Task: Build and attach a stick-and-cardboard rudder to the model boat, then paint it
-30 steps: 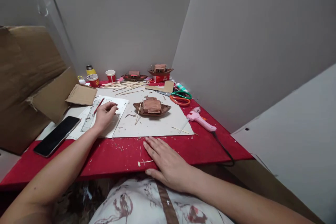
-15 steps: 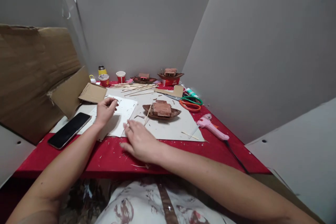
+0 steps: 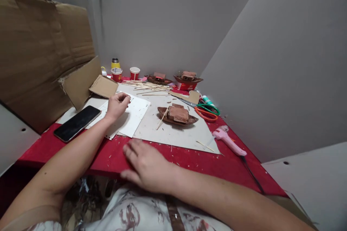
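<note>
Above the white paper [image 3: 139,115] hovers my left hand [image 3: 117,107], its fingertips pinched together. Whatever they may hold is too small to make out. My right hand [image 3: 148,166] is low at the front edge of the table, holding nothing, palm down with the fingers apart and slightly blurred. Beyond it a brown model boat [image 3: 177,114] with a plank-like roof rests on the grey board [image 3: 151,135]. A thin wooden stick [image 3: 162,119] leans on the boat's left end. Small scraps are scattered over the board and the red cloth [image 3: 108,157].
A black phone [image 3: 77,123] lies at left beside cardboard pieces [image 3: 78,83]. Thin sticks [image 3: 148,86], paper cups [image 3: 135,73] and two more model boats [image 3: 188,77] stand at the back. Scissors [image 3: 207,112] and a pink glue gun [image 3: 229,140] lie at right.
My right hand has moved from the board's front edge toward me, to the table edge. My left hand keeps its pinch over the paper. The view has shifted slightly.
</note>
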`<control>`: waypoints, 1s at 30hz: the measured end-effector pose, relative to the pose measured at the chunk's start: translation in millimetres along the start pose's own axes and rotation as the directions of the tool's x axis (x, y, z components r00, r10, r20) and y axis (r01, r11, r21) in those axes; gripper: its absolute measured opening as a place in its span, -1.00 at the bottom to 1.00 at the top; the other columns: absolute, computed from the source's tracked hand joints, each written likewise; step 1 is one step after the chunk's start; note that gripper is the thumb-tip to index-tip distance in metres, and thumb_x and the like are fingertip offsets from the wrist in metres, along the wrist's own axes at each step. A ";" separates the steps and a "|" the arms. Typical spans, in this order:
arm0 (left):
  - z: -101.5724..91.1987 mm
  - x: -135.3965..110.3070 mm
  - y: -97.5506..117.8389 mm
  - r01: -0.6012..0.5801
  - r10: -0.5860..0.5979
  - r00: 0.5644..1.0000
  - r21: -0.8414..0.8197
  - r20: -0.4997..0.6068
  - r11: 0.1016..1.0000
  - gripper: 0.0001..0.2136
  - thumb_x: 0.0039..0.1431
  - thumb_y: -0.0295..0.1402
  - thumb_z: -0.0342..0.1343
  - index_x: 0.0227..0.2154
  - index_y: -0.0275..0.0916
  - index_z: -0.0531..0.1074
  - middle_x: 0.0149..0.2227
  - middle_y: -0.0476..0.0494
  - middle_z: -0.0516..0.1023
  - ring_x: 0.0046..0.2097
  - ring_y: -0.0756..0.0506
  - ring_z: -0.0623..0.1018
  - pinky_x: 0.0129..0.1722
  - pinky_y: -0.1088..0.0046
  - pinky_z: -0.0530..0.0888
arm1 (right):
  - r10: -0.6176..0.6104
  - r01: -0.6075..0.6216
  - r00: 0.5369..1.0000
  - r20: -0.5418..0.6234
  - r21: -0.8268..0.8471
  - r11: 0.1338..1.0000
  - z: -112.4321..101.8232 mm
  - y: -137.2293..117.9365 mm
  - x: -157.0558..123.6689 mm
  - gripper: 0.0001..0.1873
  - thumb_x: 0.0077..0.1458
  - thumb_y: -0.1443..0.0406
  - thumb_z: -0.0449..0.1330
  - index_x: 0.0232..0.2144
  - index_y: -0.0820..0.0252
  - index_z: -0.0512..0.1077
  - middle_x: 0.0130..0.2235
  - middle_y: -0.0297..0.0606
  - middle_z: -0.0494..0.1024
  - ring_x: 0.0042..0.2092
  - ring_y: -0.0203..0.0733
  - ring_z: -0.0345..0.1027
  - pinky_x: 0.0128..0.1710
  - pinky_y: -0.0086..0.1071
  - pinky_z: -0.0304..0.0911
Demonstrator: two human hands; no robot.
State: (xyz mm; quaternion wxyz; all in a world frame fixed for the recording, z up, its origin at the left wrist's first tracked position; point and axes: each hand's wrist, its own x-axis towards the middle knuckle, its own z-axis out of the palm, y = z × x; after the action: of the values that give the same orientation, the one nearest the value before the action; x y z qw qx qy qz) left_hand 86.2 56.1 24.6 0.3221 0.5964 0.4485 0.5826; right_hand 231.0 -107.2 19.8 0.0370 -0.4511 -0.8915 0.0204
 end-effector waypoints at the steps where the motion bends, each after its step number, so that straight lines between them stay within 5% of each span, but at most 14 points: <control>1: 0.5 -0.4 -0.3 0.003 -0.003 1.000 -0.003 0.004 1.000 -0.88 -0.02 -0.33 0.17 -0.57 -0.25 0.48 -0.59 -0.01 0.50 -0.58 0.03 0.43 -0.61 0.58 0.33 | -0.144 0.144 0.990 -0.012 0.087 0.986 1.1 -4.2 -11.5 -0.21 0.26 -0.09 -0.05 0.23 0.46 0.22 0.22 0.26 0.29 0.24 0.19 0.17 0.19 -0.04 0.12; 4: 2.1 -2.9 0.5 0.017 -0.017 1.000 -0.013 0.022 1.000 -0.88 -0.04 -0.35 0.20 -0.59 -0.26 0.48 -0.60 -0.01 0.49 -0.57 0.02 0.43 -0.60 0.58 0.34 | -0.404 0.401 0.913 -0.053 0.295 0.868 2.3 3.2 -42.4 -0.30 0.28 -0.07 -0.04 0.30 0.20 0.13 0.29 -0.03 0.26 0.30 -0.03 0.10 0.27 -0.13 0.05; 7: 3.4 -5.3 3.0 0.040 -0.039 0.999 -0.039 0.036 0.998 -0.86 -0.03 -0.31 0.22 -0.58 -0.27 0.48 -0.60 -0.02 0.49 -0.58 0.03 0.43 -0.61 0.58 0.34 | -0.262 0.276 0.961 -0.085 0.287 0.917 5.1 32.8 -66.6 -0.29 0.30 -0.01 -0.02 0.34 0.24 0.03 0.33 0.05 0.14 0.37 0.01 -0.10 0.30 0.04 -0.04; 11: 4.5 -5.2 4.9 0.086 -0.082 0.995 -0.104 0.048 0.991 -0.73 0.05 -0.16 0.20 -0.53 -0.30 0.49 -0.59 -0.04 0.50 -0.62 0.05 0.40 -0.64 0.58 0.32 | -0.076 0.063 0.995 0.065 0.183 0.981 16.3 56.9 -82.0 -0.17 0.26 -0.01 0.04 0.37 0.35 -0.07 0.37 0.20 -0.06 0.40 0.15 -0.28 0.30 0.17 -0.12; 14: 4.0 -3.0 6.0 0.114 -0.111 0.993 -0.155 0.030 0.981 -0.65 0.09 -0.07 0.15 -0.51 -0.31 0.48 -0.61 -0.05 0.48 -0.66 0.07 0.36 -0.68 0.59 0.29 | -0.144 0.112 0.978 0.148 0.207 0.972 23.9 44.1 -69.6 -0.05 0.18 -0.10 0.08 0.37 0.37 -0.10 0.39 0.17 -0.16 0.41 0.15 -0.38 0.35 0.09 -0.22; 19: -2.9 1.9 12.8 0.133 -0.145 0.988 -0.209 -0.045 0.969 -0.65 0.07 -0.07 0.18 -0.50 -0.32 0.46 -0.62 -0.02 0.46 -0.67 0.09 0.35 -0.69 0.61 0.27 | -0.271 0.253 0.962 0.021 0.303 0.919 25.7 -3.1 -19.0 -0.05 0.21 -0.12 0.03 0.36 0.44 -0.10 0.39 0.20 -0.15 0.41 0.12 -0.38 0.37 -0.02 -0.26; 24: -13.9 10.0 20.7 0.144 -0.178 0.977 -0.260 -0.114 0.955 -0.67 0.10 -0.09 0.15 -0.50 -0.31 0.44 -0.62 0.00 0.43 -0.67 0.09 0.35 -0.69 0.61 0.27 | -0.539 0.531 0.838 -0.083 0.350 0.772 10.2 -23.1 10.1 -0.23 0.29 -0.03 -0.02 0.34 0.38 -0.02 0.34 0.08 0.12 0.36 -0.05 -0.05 0.34 -0.16 -0.08; 27: -19.3 14.7 23.6 0.155 -0.205 0.968 -0.296 -0.146 0.943 -0.68 0.13 -0.11 0.13 -0.52 -0.30 0.43 -0.63 0.02 0.41 -0.68 0.11 0.33 -0.70 0.62 0.25 | -0.405 0.427 0.904 -0.138 0.352 0.833 -1.7 -3.6 24.1 -0.30 0.31 0.01 -0.03 0.30 0.39 0.07 0.29 0.04 0.25 0.32 -0.05 0.04 0.31 -0.16 -0.03; 30: -22.1 16.9 25.0 0.181 -0.241 0.959 -0.334 -0.147 0.925 -0.68 0.14 -0.13 0.11 -0.53 -0.30 0.43 -0.65 0.03 0.39 -0.69 0.11 0.31 -0.71 0.63 0.24 | -0.086 0.100 0.994 -0.063 0.266 0.959 -8.0 30.0 50.6 -0.30 0.32 0.03 -0.04 0.29 0.43 0.08 0.30 0.09 0.19 0.33 0.01 0.00 0.31 -0.13 -0.05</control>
State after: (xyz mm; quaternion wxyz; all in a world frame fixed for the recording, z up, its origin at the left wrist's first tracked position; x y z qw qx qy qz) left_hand 67.1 58.7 56.6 0.4316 0.4282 0.4386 0.6618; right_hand 225.9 -48.6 28.1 0.1215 -0.4001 -0.8994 0.1277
